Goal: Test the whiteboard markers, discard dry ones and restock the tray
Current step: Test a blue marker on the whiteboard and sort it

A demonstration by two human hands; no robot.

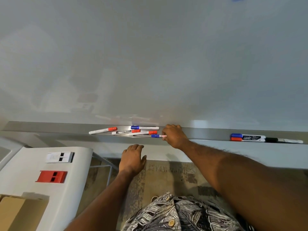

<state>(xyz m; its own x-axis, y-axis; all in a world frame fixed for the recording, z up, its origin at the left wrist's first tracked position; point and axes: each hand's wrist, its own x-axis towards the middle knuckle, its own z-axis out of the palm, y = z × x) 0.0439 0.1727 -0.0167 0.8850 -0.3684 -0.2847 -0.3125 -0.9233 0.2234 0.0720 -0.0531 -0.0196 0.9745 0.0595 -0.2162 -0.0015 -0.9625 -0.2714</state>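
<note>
Head: right hand [173, 136] pinches one blue-capped marker [155, 136] of eight; left hand [132, 160] loose, empty.

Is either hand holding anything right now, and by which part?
The right hand pinches the blue-capped white marker by its barrel end, away from the cap. The left hand holds nothing.

One word comes through, and twice: "camlin", pale letters on a black band, on the blue-capped marker [248, 136] and again on the red-capped marker [248, 139] touching it, both at the right end of the tray [208, 133]. Smaller print beside each logo (mere specks) can't be read, and neither can the labels on the markers mid-tray [133, 131].
</note>
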